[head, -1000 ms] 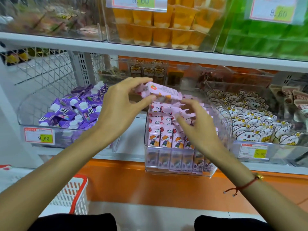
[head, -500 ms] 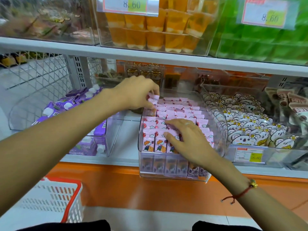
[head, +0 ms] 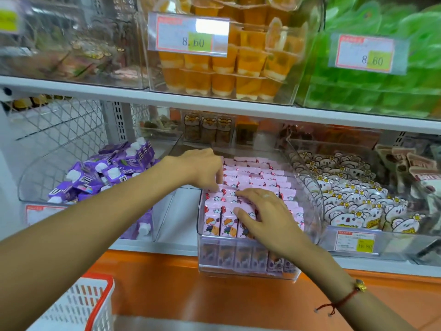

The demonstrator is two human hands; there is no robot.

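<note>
A clear plastic bin (head: 248, 271) on the lower shelf holds several rows of pink snack packets (head: 257, 177) standing upright. My left hand (head: 202, 168) reaches over the bin's rear left corner, its fingers bent downward with the tips tucked among the pink packets, gripping one by its top. The thumb is hidden. My right hand (head: 265, 213) lies flat on the front rows with its fingers spread and straight, pressing on the packets. A red string bracelet is on that wrist.
Purple pouches (head: 107, 173) fill a clear bin to the left, and white koala packets (head: 353, 201) fill one to the right. Orange jelly cups (head: 238, 68) and green cups (head: 381, 91) sit on the shelf above. A white basket with a red rim (head: 78, 306) stands at lower left.
My left hand carried a pink packet from above the bin down into the rear left rows. My right hand dropped onto the front packets and stays there.
</note>
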